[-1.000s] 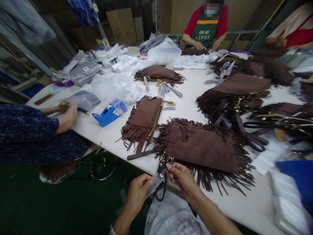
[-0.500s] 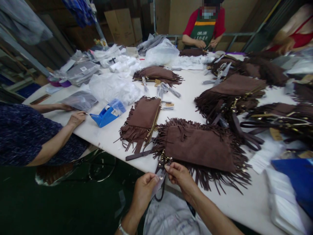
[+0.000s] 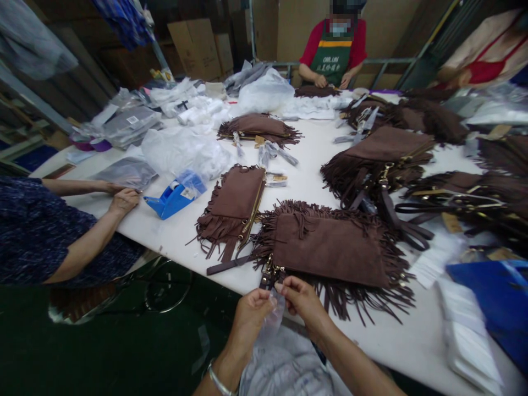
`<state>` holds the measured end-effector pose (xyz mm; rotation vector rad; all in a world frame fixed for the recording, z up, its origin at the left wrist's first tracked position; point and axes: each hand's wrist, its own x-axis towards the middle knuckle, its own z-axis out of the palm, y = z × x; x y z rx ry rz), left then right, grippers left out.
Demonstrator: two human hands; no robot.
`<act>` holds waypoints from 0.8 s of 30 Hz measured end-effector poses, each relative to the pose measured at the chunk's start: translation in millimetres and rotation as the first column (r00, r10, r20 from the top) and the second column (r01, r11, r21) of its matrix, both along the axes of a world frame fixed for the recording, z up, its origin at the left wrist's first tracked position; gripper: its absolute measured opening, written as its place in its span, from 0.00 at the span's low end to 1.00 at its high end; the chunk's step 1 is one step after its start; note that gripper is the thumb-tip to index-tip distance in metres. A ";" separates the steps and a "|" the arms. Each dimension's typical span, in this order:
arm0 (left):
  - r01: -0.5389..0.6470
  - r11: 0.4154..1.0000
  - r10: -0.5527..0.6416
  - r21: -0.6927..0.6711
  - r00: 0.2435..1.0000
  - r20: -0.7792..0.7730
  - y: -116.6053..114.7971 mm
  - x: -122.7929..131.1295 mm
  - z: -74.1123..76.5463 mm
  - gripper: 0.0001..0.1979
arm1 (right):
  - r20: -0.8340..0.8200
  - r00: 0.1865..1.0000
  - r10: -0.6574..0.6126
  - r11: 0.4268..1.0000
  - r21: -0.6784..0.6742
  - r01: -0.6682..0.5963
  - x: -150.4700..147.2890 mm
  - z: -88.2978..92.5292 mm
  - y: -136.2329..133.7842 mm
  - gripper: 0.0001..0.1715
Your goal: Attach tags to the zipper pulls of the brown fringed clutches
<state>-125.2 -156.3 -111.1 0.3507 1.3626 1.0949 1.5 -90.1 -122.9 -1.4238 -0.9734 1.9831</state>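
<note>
Close in front of me lies a brown fringed clutch bag (image 3: 330, 250) with gold clasps at its near left corner. A dark wrist strap (image 3: 267, 280) hangs from that corner at the table's edge. My left hand (image 3: 249, 316) is closed in a pinch on a small clear plastic sleeve (image 3: 272, 323), which hangs below the strap. Pinched at the top of the strap, beside the clasps, is my right hand (image 3: 301, 300). The strap's lower part is hidden by the fingers and sleeve, so how far it sits inside cannot be seen.
A smaller fringed bag (image 3: 238, 192) and a blue tape dispenser (image 3: 171, 198) lie to the left. More fringed bags (image 3: 383, 151) are piled at right, near white plastic sleeves (image 3: 468, 330). A co-worker's hands (image 3: 124, 199) handle a grey bag; another person (image 3: 332, 55) works across the table.
The dark strap loop that hung below my hands is no longer visible there. The plastic sleeve now hangs lower between my hands, close under the clasps. The whole view has shifted slightly.
</note>
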 end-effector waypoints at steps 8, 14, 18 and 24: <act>-0.068 0.998 0.068 -0.005 0.996 -0.050 4.5 9.2 -6.9 0.16 | 0.108 0.991 0.076 0.990 0.111 -0.088 15.1 2.8 -9.9 0.26; -0.088 0.996 0.088 0.000 0.995 -0.036 10.3 14.0 -6.6 0.18 | 0.168 0.985 0.028 0.973 0.223 -0.065 22.4 -10.0 -15.8 0.20; -0.072 0.997 0.073 0.021 0.995 -0.071 12.0 14.6 -4.3 0.19 | 0.246 0.969 0.002 0.968 0.242 -0.064 24.7 -14.4 -9.7 0.20; -0.061 0.997 0.064 0.038 0.995 -0.081 14.1 16.0 -0.3 0.23 | 0.295 0.956 -0.002 0.955 0.283 -0.085 27.2 -7.3 4.0 0.22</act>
